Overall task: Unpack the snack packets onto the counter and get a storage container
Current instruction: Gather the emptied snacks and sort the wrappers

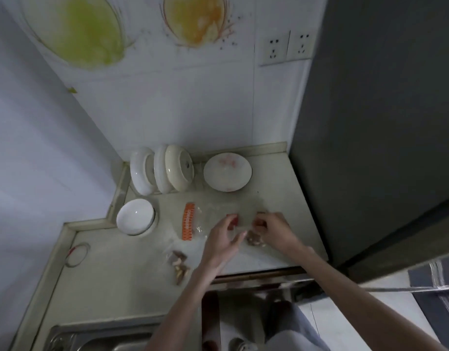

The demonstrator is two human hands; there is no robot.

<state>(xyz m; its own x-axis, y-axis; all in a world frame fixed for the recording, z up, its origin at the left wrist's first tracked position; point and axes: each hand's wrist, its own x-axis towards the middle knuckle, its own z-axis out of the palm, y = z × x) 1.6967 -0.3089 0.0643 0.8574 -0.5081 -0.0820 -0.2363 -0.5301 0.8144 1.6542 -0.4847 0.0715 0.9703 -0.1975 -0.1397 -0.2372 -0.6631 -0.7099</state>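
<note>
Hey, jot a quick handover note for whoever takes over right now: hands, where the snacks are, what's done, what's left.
Left hand and right hand: both grip a clear plastic bag on the counter, each pinching something reddish.
Out already: orange packet left of the hands, brown snack packets near the counter's front.
More brown snacks lie under the hands.
Left: finish emptying the bag, fetch a storage container; none in view.

The sink (96, 340) at seven o'clock is cut off by the bottom edge, only its top rim showing; both forearms run out of the picture at five and six o'clock; the clear bag (240, 212) between the left hand (222, 235) and right hand (274, 230) is blurred, its outline hard to trace; the right hand's fingers hide part of a packet (254, 239), its contents too blurred to name.
</note>
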